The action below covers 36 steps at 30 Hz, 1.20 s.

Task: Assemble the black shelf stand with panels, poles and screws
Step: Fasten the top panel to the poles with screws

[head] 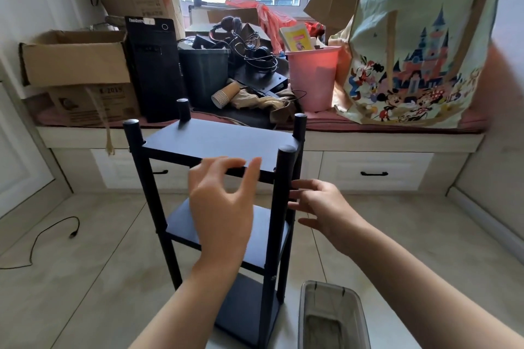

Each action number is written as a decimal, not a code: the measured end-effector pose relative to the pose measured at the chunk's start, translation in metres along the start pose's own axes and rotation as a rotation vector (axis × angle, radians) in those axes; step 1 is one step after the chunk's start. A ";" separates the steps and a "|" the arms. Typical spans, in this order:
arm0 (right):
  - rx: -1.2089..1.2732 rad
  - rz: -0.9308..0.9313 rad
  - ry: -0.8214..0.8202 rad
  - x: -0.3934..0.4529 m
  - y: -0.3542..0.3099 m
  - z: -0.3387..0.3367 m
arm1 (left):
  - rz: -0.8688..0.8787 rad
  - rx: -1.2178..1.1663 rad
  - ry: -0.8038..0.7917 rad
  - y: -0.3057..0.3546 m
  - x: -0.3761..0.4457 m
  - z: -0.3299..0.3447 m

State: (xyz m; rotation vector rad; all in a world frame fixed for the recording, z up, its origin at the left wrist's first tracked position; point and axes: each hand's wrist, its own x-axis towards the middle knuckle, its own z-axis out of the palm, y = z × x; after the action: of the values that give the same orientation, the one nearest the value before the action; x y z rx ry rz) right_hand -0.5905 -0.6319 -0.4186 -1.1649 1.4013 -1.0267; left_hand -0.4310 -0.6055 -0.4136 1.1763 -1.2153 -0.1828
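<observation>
Three panels sitting between four poles of the black shelf stand (218, 147), standing upright on the tiled floor (85, 278) before the window bench (397, 139). Hovering over the top panel's front edge, left hand (224, 207), fingers apart and relaxed, gripping nothing. Reaching beside the front right pole (280, 207), right hand (323, 210), fingers spread, maybe touching it. Standing just beside, grey bin (331, 317).

Both hands, left (219, 204) and right (326, 207), and forearms are bare, without sleeves, rings or watch.
</observation>
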 end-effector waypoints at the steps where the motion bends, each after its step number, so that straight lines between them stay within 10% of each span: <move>1: 0.001 -0.009 -0.030 -0.007 0.000 0.000 | -0.173 -0.080 0.024 0.003 0.000 -0.004; 6: -0.036 -0.115 -0.136 -0.030 0.001 0.002 | -0.975 -0.572 -0.187 -0.007 0.010 -0.002; 12: -0.058 -0.200 -0.130 -0.040 0.000 0.007 | -0.909 -0.826 -0.407 0.001 0.009 0.013; 36: 0.019 -0.282 0.051 -0.031 0.012 0.019 | -0.778 -0.911 -0.379 -0.011 0.002 0.031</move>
State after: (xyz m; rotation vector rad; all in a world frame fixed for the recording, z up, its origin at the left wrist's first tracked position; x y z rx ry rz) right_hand -0.5727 -0.5997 -0.4280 -1.3566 1.2866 -1.2709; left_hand -0.4502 -0.6306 -0.4245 0.7337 -0.7500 -1.4345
